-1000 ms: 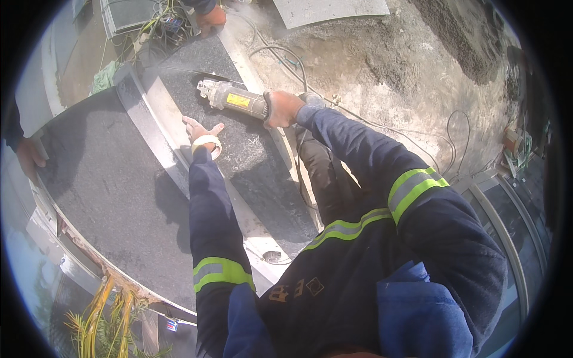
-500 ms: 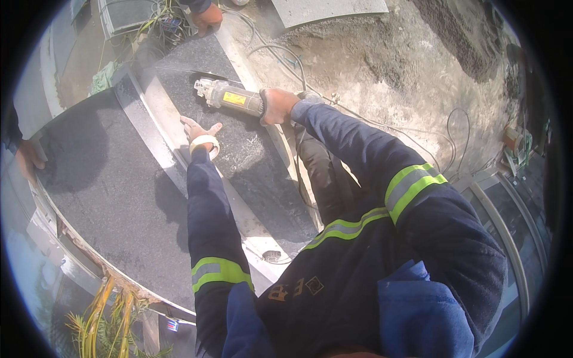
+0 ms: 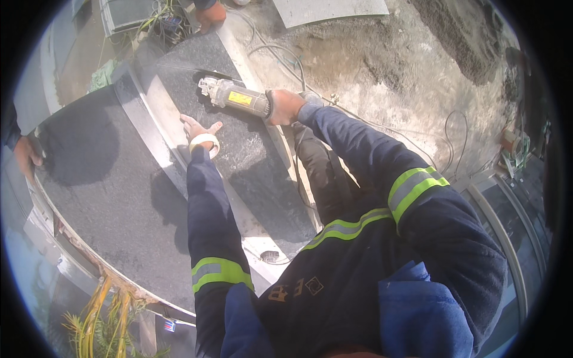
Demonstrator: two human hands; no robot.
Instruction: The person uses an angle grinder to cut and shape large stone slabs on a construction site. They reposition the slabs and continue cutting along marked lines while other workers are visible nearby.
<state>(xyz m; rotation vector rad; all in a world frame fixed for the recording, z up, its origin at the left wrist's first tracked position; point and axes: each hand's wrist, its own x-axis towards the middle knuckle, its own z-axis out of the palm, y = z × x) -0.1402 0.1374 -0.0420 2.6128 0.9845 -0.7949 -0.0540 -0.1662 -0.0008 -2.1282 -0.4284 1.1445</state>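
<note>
My right hand (image 3: pixel 285 106) is wrapped round the rear of an angle grinder (image 3: pixel 240 98), its head pointing left and a thin disc edge showing beyond it. Below the grinder lies a dark speckled slab (image 3: pixel 248 161), dusted white in places. My left hand (image 3: pixel 200 130) rests with fingers spread at the edge of a long pale straight bar (image 3: pixel 149 110) that runs across the dark surface. A pale ring-shaped band (image 3: pixel 205 141) circles my left wrist. Whether the disc touches the slab I cannot tell.
Another person's hand (image 3: pixel 210 18) is at the slab's far end, and a further hand (image 3: pixel 27 156) holds the left rim of the wide dark slab (image 3: pixel 101 203). Cables (image 3: pixel 382 126) run across the dusty ground at right. A leafy plant (image 3: pixel 107 316) stands lower left.
My right hand and the grinder have shifted slightly to the right. My left hand stays in place on the bar.
</note>
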